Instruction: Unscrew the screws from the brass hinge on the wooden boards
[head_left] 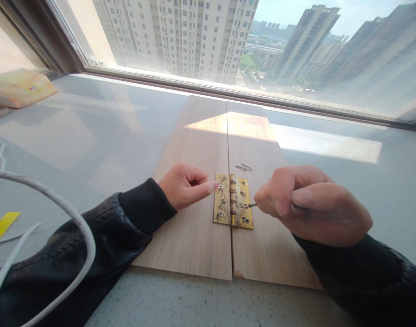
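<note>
A worn brass hinge (232,200) lies open across the seam between two pale wood boards, the left board (194,236) and the right board (262,254). Screw heads show in its left leaf and some in its right leaf. My left hand (187,186) rests on the left board with curled fingers, its thumb tip at the edge of the left leaf. Nothing shows inside it. Wrapped in my right hand (313,204) is a screwdriver (252,205), its handle hidden; the thin shaft points left to a screw on the right leaf. Two loose screws (242,168) lie just beyond the hinge.
The boards lie on a speckled pale sill (180,295) below a large window (208,41). A white cable (81,222) loops over my left sleeve at the near left. A yellow label (4,225) and a wrapped package (20,88) are on the left.
</note>
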{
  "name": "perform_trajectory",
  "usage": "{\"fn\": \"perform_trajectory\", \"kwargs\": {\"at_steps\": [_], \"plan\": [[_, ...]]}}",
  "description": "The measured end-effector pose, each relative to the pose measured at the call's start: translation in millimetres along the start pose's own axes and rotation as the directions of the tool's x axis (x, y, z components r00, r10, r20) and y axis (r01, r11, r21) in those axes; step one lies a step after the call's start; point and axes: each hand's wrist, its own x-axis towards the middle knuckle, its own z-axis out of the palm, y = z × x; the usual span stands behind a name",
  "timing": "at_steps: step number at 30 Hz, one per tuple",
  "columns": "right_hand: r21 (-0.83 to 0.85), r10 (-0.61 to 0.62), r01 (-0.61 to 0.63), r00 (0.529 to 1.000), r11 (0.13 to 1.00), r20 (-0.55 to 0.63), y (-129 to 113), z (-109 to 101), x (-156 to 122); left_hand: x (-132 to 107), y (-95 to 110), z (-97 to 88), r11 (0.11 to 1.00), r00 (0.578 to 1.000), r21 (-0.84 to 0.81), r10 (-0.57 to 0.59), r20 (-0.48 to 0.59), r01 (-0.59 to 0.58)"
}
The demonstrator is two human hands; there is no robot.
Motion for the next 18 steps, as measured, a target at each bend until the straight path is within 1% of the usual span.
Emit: {"fn": "perform_trajectory", "kwargs": {"at_steps": [1,2,4,5,6,7,8,9,10,11,13,16,18], "plan": [[0.014,0.007,-0.007,1.000,1.000,0.023,-1.0,-2.3,0.8,0.0,-0.5,0.1,1.000,1.000,0.001,0.004,0.001,-0.004],[0.031,-0.014,0.013,1.000,0.999,0.016,-0.5,-3.0,1.4,0.0,-0.9,0.2,1.000,1.000,0.002,0.004,0.002,-0.004],[0.042,-0.100,0.103,0.993,0.994,-0.065,4.6,0.3,2.7,-0.1,-1.2,0.3,1.000,1.000,0.005,0.002,0.004,-0.002],[0.016,-0.160,0.164,0.977,0.986,-0.141,8.5,3.8,3.3,0.0,-1.1,0.4,1.000,1.000,0.008,0.000,0.003,0.000],[-0.037,-0.224,0.221,0.946,0.974,-0.233,12.7,8.1,3.7,0.0,-1.0,0.4,1.000,1.000,0.010,0.002,0.002,-0.002],[-0.112,-0.280,0.257,0.903,0.960,-0.326,16.8,12.9,3.8,0.2,-0.8,0.4,1.000,1.000,0.012,0.005,0.000,-0.005],[-0.196,-0.324,0.266,0.854,0.944,-0.407,20.4,17.8,3.5,0.3,-0.6,0.4,1.000,1.000,0.014,0.008,-0.005,-0.008],[-0.272,-0.359,0.255,0.807,0.928,-0.468,23.2,22.6,2.9,0.5,-0.3,0.3,1.000,1.000,0.015,0.011,-0.009,-0.010],[-0.330,-0.385,0.239,0.771,0.913,-0.508,25.3,27.0,1.7,0.6,0.0,0.3,1.000,1.000,0.014,0.013,-0.010,-0.013],[-0.367,-0.403,0.228,0.748,0.902,-0.528,26.6,30.9,0.3,0.7,0.3,0.3,1.000,1.000,0.012,0.013,-0.010,-0.013],[-0.403,-0.426,0.226,0.735,0.887,-0.527,27.4,36.8,-3.0,0.7,1.0,0.4,1.000,1.000,0.011,-0.002,-0.015,0.002],[-0.413,-0.416,0.213,0.757,0.886,-0.504,27.3,41.3,-6.1,0.6,1.3,0.5,1.000,1.000,0.007,-0.008,-0.009,0.008],[-0.415,-0.409,0.202,0.761,0.887,-0.504,27.9,42.3,-6.0,0.6,0.7,0.3,1.000,1.000,0.001,0.004,-0.003,-0.004]]}}
